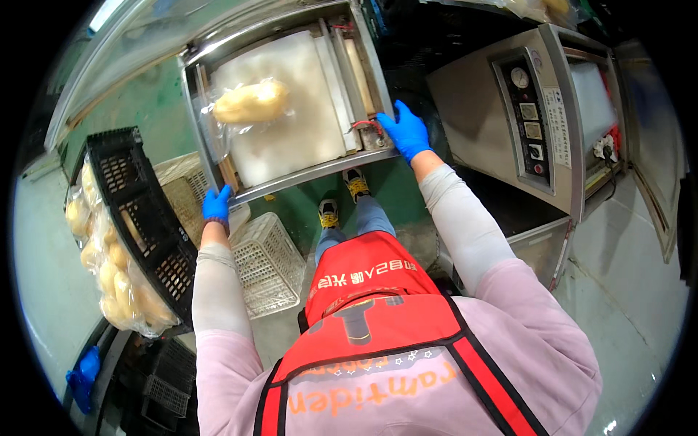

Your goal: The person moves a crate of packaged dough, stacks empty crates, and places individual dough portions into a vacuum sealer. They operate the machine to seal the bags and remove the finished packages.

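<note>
In front of me an open vacuum sealing machine (291,174) has a metal-rimmed chamber with a white plate (305,94) inside. On the plate lies a pale yellow, oblong food piece (251,102) in a clear plastic bag, its bag's mouth toward the left side bar. My left hand (216,206), gloved in blue, touches the chamber's near left corner with fingers apart. At the near right corner my right hand (407,132), also in a blue glove, rests on the rim with its fingers spread, beside a red wire (363,124). Neither hand holds the bag.
A black crate (142,211) at the left stands by several bagged yellow pieces (116,269). White plastic baskets (267,265) sit low near my feet. To the right is another metal machine (502,123) with a gauge and dials. A blue glove-like item (86,378) lies at lower left.
</note>
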Available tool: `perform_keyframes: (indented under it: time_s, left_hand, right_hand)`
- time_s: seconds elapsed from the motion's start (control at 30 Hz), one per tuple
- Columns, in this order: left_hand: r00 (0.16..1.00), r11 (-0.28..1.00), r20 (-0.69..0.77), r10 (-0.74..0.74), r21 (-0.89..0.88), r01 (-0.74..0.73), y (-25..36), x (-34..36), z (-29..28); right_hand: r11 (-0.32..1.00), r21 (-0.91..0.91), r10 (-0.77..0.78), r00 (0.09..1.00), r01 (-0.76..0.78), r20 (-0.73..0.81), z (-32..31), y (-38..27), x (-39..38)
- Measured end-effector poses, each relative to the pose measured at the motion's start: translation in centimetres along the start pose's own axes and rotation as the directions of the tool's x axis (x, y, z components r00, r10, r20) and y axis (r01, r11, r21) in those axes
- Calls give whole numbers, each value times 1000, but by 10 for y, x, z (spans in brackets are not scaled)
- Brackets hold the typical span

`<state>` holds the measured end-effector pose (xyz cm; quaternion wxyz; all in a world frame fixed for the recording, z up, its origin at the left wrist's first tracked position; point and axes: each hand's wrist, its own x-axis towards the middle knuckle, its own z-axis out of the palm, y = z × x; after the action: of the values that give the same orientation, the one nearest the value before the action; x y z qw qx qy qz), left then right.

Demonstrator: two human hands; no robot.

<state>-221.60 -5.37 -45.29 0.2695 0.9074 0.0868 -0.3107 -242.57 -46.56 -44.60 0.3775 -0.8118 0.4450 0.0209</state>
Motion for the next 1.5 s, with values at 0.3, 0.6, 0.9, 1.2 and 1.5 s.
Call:
perform_keyframes:
  time_s: [0.3, 0.6, 0.9, 1.2, 1.5]
  left_hand:
    - [988, 983, -3, -151, -106, 150, -39, 30, 0]
    - [995, 995, -54, -90, 37, 92, -47, 7, 10]
    - [998, 999, -57, -22, 31, 24, -16, -62, 55]
    - [997, 999, 50, 52, -12, -51, -26, -50, 45]
    - [977, 960, -39, 210, 196, -199, -47, -71, 52]
  right_hand:
    - [987, -134, -67, 990, 84, 125, 2, -2, 31]
    - [960, -190, -169, 966, 207, 197, -23, 5, 47]
    - [912, -309, -217, 957, 269, 193, -38, 33, 54]
    - [961, -238, -119, 988, 140, 101, -34, 58, 8]
    - [944, -292, -125, 986, 152, 108, -37, 64, -6]
